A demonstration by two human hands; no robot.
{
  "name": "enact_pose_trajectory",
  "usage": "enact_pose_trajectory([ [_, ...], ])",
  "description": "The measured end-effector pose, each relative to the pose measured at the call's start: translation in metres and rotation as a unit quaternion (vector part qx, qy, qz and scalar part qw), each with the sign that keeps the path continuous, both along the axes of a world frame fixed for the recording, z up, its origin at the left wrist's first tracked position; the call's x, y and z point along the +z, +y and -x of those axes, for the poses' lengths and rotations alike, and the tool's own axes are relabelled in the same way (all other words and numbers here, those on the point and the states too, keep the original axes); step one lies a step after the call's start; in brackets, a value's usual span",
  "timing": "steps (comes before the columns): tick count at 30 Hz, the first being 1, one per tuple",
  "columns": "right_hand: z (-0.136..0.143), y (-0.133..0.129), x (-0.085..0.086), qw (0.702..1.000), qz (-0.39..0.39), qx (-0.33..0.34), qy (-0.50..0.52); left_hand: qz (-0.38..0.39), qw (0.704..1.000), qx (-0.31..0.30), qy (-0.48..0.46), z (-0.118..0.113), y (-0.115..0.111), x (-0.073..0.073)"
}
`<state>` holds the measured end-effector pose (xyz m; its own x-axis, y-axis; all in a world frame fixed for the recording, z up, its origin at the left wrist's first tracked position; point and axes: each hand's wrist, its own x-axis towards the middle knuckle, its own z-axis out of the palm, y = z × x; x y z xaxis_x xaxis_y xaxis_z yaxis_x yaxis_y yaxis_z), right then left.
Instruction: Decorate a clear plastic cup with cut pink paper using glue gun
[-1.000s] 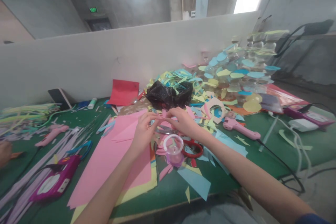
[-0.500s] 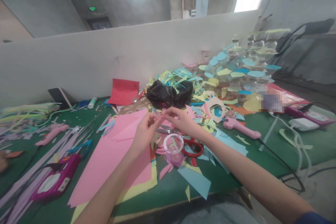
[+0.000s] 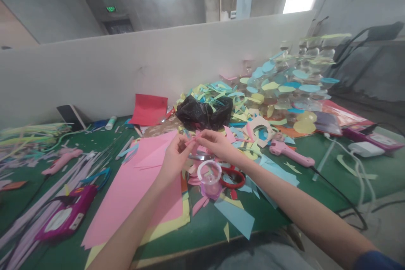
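Observation:
Between my hands is a small strip of pink paper (image 3: 193, 139), partly covered by the fingers. My left hand (image 3: 177, 152) pinches its left end with thumb and forefinger. The other end is in the closed fingertips of my right hand (image 3: 215, 143). Just below them stands a clear plastic cup (image 3: 210, 179) with a pale rim and a purple-pink base. Red-handled scissors (image 3: 233, 178) lie beside the cup, their blades pointing left under my hands. Pink paper sheets (image 3: 136, 194) are stacked under my left forearm, over yellow ones.
A black plastic bag (image 3: 204, 112) full of paper scraps sits ahead. Pink glue guns lie right (image 3: 291, 154) and left (image 3: 63, 161), with cords trailing. Cups with coloured paper discs (image 3: 291, 86) are piled at back right. A purple device (image 3: 68, 215) and lilac strips lie left.
My hands stay nearly in place, with only slight finger movement on the pink paper strip. Another person's hand at the far left edge has gone out of view.

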<state>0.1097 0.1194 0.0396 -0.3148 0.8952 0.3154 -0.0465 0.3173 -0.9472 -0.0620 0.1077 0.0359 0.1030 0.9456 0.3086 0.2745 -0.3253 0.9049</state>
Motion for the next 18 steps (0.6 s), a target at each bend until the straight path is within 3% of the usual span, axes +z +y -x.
enact_pose_trajectory([
  [18, -0.002, 0.009, -0.014, 0.999, 0.033, -0.012, 0.012, 0.009, 1.0, 0.003, -0.016, 0.002, -0.003, 0.005],
])
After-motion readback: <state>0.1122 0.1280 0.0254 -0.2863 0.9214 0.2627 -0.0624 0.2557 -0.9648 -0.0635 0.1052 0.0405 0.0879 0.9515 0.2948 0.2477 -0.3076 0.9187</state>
